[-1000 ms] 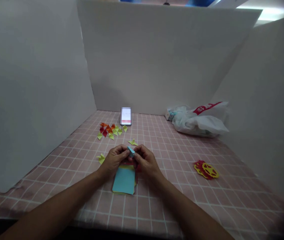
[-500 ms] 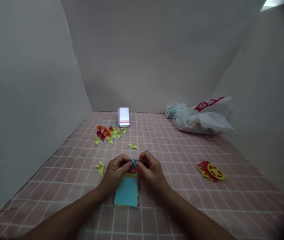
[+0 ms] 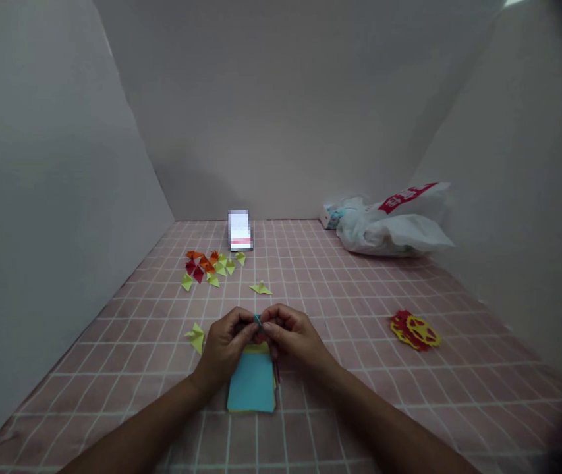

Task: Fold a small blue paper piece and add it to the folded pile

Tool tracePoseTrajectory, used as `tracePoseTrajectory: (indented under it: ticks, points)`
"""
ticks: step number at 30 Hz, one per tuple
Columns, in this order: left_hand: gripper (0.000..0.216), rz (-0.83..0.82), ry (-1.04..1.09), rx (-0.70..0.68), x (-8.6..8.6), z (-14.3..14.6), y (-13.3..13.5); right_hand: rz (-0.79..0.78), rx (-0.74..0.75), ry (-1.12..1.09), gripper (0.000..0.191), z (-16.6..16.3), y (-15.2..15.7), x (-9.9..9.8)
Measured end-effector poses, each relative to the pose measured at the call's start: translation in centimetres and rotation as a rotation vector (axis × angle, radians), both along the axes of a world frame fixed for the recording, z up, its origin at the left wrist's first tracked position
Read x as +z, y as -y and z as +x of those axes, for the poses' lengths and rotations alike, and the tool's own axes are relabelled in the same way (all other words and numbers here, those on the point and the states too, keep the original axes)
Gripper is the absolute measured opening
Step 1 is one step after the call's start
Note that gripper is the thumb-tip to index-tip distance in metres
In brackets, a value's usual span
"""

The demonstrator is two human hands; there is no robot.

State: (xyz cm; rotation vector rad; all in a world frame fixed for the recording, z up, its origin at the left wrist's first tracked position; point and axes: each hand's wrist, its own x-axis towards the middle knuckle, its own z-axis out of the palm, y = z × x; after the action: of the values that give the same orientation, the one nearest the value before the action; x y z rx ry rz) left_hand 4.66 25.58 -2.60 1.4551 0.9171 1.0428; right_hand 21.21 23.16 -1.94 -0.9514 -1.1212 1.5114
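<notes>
Left hand (image 3: 227,339) and right hand (image 3: 291,334) meet mid-view, thumbs and fingers pinched closed, above a pink tabletop (image 3: 340,283) with white grid lines. At two o'clock from them, well apart, lies a white plastic bag (image 3: 389,232) with red print. At six o'clock is a paper stack (image 3: 252,383), blue sheet uppermost. Red-and-yellow cut-outs (image 3: 415,331) overlap at three o'clock; a lit phone (image 3: 240,230) stands near twelve. Yellow, orange and red folded shapes (image 3: 208,267) cluster toward eleven, with a lone yellow shape (image 3: 261,288) at twelve and a second yellow shape (image 3: 196,337) at nine. Smallest is the blue paper (image 3: 257,320) gripped between both hands' fingertips; it seems folded, though the fingers hide most of it.
</notes>
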Motion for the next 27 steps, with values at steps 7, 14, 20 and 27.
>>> tracePoseTrajectory:
  ticks: [7, 14, 20, 27]
  points:
    - [0.009, 0.197, -0.130, 0.029, 0.50, -0.32, -0.33, 0.017, -0.049, -0.005, 0.030, -0.46, 0.45, -0.30]
    - [0.009, 0.267, -0.175, -0.009, 0.54, -0.37, -0.35, 0.049, -0.050, 0.057, 0.027, -0.46, 0.58, -0.22]
    - [0.010, 0.275, -0.139, -0.043, -0.07, -0.35, -0.50, 0.173, -0.093, 0.159, 0.023, -0.21, 0.37, 0.21]
    - [0.009, 0.286, -0.129, -0.045, -0.23, -0.34, -0.56, 0.306, -0.224, 0.300, 0.017, -0.77, 0.58, -0.23]
